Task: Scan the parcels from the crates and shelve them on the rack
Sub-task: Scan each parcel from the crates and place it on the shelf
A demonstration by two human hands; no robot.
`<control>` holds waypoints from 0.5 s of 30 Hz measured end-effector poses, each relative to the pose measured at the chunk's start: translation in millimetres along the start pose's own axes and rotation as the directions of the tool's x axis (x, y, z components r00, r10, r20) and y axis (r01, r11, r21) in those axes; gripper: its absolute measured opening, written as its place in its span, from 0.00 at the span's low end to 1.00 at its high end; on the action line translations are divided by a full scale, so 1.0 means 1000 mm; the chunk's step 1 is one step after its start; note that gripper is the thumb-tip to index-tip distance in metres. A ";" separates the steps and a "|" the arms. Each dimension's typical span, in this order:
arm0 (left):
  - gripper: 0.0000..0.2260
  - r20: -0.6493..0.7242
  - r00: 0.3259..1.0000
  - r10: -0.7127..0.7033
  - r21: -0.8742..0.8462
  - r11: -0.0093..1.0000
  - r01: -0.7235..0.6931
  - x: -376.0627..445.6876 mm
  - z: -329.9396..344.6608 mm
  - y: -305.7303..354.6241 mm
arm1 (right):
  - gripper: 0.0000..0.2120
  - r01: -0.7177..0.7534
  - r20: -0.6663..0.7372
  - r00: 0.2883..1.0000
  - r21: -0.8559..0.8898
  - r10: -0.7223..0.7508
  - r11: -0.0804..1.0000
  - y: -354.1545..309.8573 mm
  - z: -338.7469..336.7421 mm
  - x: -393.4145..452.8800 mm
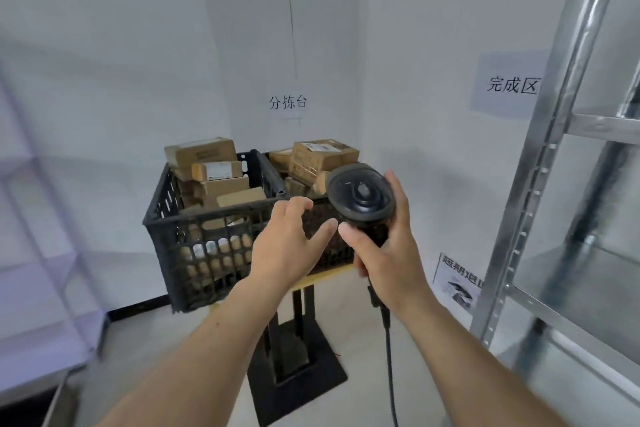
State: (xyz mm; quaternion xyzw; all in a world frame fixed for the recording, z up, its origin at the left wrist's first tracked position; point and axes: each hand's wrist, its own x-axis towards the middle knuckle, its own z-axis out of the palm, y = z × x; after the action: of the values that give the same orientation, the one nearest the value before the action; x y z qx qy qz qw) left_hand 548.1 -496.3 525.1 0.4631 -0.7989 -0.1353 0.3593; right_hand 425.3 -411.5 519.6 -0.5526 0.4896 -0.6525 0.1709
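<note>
I see my right hand wrapped tight around the handle of a black plastic scanner with a round head. Its black cord hangs down from the bottom of the handle. The scanner's long line runs up and down. I think its window faces away from me, toward the boxes, but I cannot see that side.

My left hand is open. The fingers are spread and a little bent, and it holds nothing. It floats in front of the crates, just beside the scanner.

The small brown cardboard parcels sit piled in two black plastic crates with holes in the sides. The crates stand side by side on a tan board on a black metal stand. Some parcels poke up above the rims. A few have white labels on top.

I think these boxes are light and stiff, and one hand can lift one. The cardboard is not slippery. I would take a top box by its two long sides, so the label stays showing for the scanner. Most boxes lie flat, with their long sides running left to right, but some are tipped.

The shiny grey metal rack with flat shelves stands on my right, near the crates.
</note>
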 end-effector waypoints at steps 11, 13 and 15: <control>0.24 -0.065 0.991 -0.119 0.011 0.993 0.120 0.033 -0.035 -0.099 | 0.41 -0.049 0.149 0.988 -0.017 0.051 0.999 0.040 0.106 0.046; 0.24 -0.074 0.987 -0.143 0.021 0.989 0.145 0.041 -0.036 -0.114 | 0.39 -0.058 0.169 0.984 0.006 0.056 0.998 0.048 0.119 0.058; 0.24 -0.080 0.983 -0.168 0.039 0.984 0.171 0.052 -0.039 -0.129 | 0.41 -0.064 0.181 0.982 0.048 0.054 0.997 0.058 0.134 0.072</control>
State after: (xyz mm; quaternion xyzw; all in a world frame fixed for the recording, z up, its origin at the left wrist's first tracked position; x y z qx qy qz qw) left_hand 642.5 -604.1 504.9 0.5423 -0.7452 -0.1294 0.3659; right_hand 501.9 -553.8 499.7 -0.5895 0.4708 -0.6076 0.2484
